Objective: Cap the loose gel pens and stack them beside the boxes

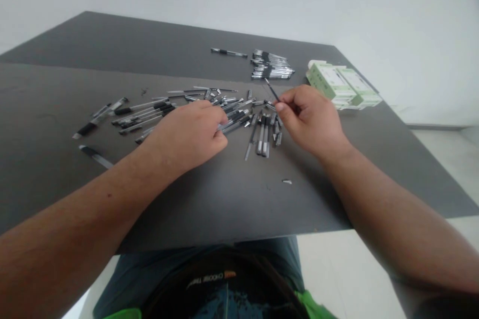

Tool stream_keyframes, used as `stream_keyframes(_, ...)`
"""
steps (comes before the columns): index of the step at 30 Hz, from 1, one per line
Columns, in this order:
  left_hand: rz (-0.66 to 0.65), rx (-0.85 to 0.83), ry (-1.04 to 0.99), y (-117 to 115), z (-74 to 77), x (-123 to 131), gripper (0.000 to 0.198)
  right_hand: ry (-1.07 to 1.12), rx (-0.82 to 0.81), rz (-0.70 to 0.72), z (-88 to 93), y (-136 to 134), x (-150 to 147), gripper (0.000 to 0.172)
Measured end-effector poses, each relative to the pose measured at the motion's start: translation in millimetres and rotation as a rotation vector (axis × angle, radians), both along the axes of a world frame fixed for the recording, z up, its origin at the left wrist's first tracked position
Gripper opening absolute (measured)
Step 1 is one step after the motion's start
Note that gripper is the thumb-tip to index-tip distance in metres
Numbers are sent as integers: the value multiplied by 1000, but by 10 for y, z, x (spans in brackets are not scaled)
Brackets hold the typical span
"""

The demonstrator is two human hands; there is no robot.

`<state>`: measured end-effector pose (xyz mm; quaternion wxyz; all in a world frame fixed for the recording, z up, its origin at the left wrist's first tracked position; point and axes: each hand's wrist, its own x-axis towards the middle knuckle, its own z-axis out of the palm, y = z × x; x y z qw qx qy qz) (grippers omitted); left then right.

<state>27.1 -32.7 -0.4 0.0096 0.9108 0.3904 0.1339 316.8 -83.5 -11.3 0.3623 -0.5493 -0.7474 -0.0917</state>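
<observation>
Pinching a thin dark refill (271, 89) over the tabletop (224, 204), the right hand (310, 117) has a narrow grip; the left hand (190, 132) is at the loose pen parts (234, 109), its grip hidden, so I cannot tell; the stacked pens (272, 67) behind look finished, many parts seem left; room opens toward the near edge, while green-and-white boxes (337, 82) crowd the right

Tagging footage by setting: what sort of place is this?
Likely a plain indoor workroom; home, office or workshop can't be told. Signs: a flat dark-grey table, slim clear-and-black plastic pens bunched and scattered on it, green-and-white cardboard boxes at its right.
</observation>
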Motion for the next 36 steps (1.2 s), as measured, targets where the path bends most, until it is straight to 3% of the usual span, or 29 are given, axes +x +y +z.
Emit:
stream_keyframes(4,-48,3,-86,24,-39,-1,34,99,-50,-23,-18,3,-10,25)
stream_keyframes(11,-67,-50,-184,29,-54,-7,19,500,-146,44,39,-6,5,38)
stream_keyframes(19,-157,-59,-233,-35,-44,-4,18,868,-204,218,82,-44,-79,26)
stream_keyframes(30,-276,-21,-283,-29,-91,-17,18,973,-249,330,48,-89,-103,29)
stream_keyframes(36,-292,-20,-278,-46,-70,-15,17,972,-238,287,68,-94,-116,25)
